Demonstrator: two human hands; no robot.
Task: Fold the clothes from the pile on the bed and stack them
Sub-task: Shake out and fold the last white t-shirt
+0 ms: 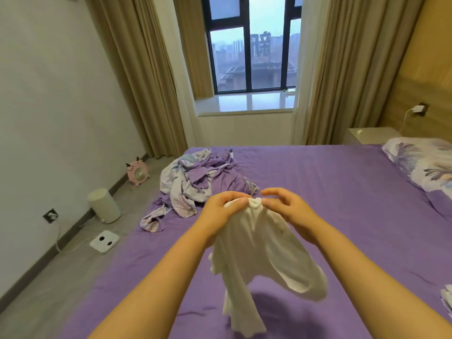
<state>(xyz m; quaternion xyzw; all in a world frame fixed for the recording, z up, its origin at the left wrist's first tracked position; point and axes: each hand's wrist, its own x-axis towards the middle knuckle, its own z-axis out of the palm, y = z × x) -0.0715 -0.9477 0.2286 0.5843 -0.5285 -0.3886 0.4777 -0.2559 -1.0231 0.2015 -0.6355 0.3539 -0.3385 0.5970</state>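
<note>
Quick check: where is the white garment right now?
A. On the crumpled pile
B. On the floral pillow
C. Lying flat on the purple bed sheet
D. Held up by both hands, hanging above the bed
D: the left hand and right hand pinch the white cloth garment's top edge, and it hangs above the purple bed sheet.

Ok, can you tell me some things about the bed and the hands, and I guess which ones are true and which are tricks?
1. Both hands hold the white garment up off the bed. True: the left hand grips its top and the right hand pinches it right beside.
2. The bed sheet is green. False: it is purple.
3. The pile of clothes lies beyond the hands, toward the window. True.
4. The white garment is already folded flat. False: it hangs loose and crumpled.
5. The curtains cover the whole window. False: they are drawn aside and buildings show outside.
</note>
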